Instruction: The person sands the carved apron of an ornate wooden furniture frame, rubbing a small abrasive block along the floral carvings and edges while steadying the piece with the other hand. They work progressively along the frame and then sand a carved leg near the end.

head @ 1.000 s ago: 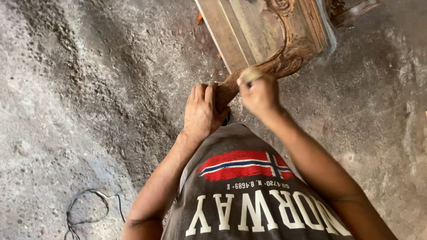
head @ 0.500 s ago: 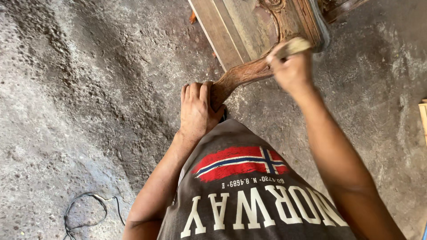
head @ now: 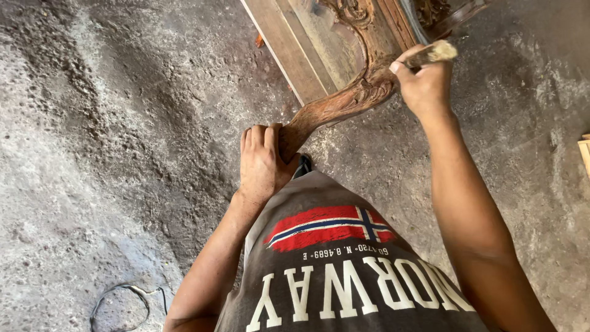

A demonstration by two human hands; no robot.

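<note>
A carved wooden furniture piece (head: 332,37) lies on the concrete floor, its curved carved leg (head: 344,101) pointing towards me. My left hand (head: 263,161) grips the foot end of that leg. My right hand (head: 424,83) is closed around a pale stick-like tool handle (head: 435,53), held beside the upper, ornately carved part of the leg. The working end of the tool is hidden by my fingers.
Rough grey concrete floor (head: 110,135) lies all around. A thin black cable loop (head: 126,301) rests at the lower left. Pale wood pieces (head: 584,150) show at the right edge. My grey printed shirt (head: 344,264) fills the bottom.
My right hand has moved up and to the right along the carved leg, away from my left hand. The left hand keeps its hold on the leg's end.
</note>
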